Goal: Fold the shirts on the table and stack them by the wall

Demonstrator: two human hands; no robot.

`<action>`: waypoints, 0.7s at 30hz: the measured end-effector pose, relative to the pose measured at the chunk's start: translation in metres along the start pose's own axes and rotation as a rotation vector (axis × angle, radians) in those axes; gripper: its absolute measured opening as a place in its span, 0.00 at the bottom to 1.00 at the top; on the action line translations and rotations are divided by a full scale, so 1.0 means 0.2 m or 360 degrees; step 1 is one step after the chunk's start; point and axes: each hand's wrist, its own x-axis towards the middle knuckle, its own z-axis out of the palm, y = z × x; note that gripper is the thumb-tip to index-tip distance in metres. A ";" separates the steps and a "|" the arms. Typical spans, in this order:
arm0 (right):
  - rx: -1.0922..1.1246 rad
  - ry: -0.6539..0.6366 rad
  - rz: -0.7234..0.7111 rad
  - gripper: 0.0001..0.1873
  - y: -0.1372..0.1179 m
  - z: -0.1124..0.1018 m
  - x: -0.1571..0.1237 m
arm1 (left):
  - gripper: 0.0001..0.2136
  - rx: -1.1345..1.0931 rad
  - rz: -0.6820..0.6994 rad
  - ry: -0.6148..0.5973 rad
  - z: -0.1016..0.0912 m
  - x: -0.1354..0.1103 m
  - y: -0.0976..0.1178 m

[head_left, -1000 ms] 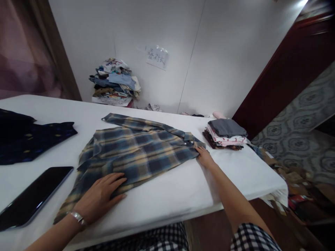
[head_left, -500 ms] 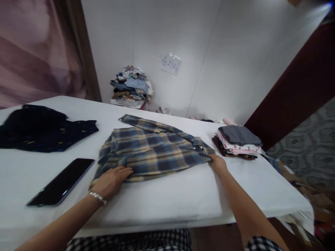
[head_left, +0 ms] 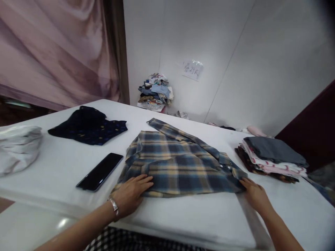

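Note:
A blue, grey and yellow plaid shirt lies partly folded on the table, one sleeve running slantwise along its far side. Two white buttons show near the collar at its right end. My left hand, with a bracelet at the wrist, rests flat on the near left part of the shirt, fingers stretched out. At the near right corner, my right hand has its fingertips closed on the fabric edge; the thumb is hard to see.
Left of the shirt lie a black phone, a dark patterned garment and a whitish cloth bundle. A folded clothes stack sits on the right of the white table. Behind are a clothes pile and a wall.
My view has turned left, so everything sits further right and the white bundle has come into sight. The shirt's near right edge has been drawn slightly toward me, its lower edge straighter.

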 end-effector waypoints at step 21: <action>0.0576 -0.0381 -0.0690 0.21 -1.08 0.02 0.46 | 0.23 0.0409 -0.0456 0.0451 -0.21 0.53 -0.22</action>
